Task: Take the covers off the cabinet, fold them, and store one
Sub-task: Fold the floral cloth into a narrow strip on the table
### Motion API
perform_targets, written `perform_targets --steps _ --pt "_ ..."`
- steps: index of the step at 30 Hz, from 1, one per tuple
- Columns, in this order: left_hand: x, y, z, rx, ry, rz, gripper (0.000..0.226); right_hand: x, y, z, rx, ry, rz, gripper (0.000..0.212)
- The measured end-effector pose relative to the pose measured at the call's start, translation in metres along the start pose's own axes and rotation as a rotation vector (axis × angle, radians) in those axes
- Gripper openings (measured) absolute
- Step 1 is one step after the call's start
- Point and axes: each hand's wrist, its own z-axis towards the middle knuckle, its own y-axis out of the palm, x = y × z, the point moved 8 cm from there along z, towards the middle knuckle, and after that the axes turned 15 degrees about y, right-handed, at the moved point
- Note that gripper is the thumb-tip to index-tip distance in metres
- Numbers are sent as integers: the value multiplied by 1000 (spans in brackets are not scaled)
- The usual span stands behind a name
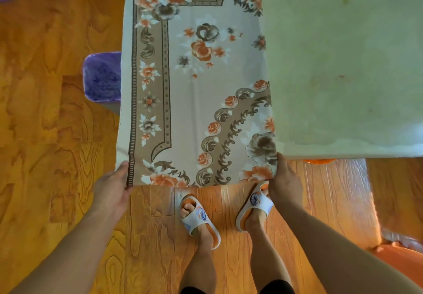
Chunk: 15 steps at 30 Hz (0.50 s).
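A floral cover (194, 83), beige with orange and brown flowers, stretches flat from the top of the view down to my hands. My left hand (113, 188) grips its near left corner. My right hand (285, 179) grips its near right corner. To the right lies a pale cream surface (343, 65), stained in spots, overlapping the cover's right edge; whether it is a second cover or the cabinet top I cannot tell. The cover's far end runs out of view.
A purple bin (103, 78) stands on the wooden floor (45, 133), partly hidden behind the cover's left edge. My feet in white and orange slippers (199, 218) stand below the cover. An orange object (402, 261) sits at the lower right.
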Motion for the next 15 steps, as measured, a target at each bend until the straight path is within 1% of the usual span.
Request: perform_targets --steps 2,4,6,11,13,15 --pt "0 13 -4 9 -4 -31 32 -7 -14 19 34 -1 -31 43" --pt "0 30 -7 18 -12 -62 29 -15 -33 43 28 35 -20 22" --pt "3 57 -9 13 -10 -87 25 -23 -52 72 17 70 7 9" --pt "19 140 -8 23 9 -193 24 -37 -94 148 -27 111 132 12" --pt "24 177 -6 25 33 -205 22 -30 -111 175 -21 113 150 13" --pt "28 218 -10 7 60 -206 24 -14 -129 198 9 121 153 13"
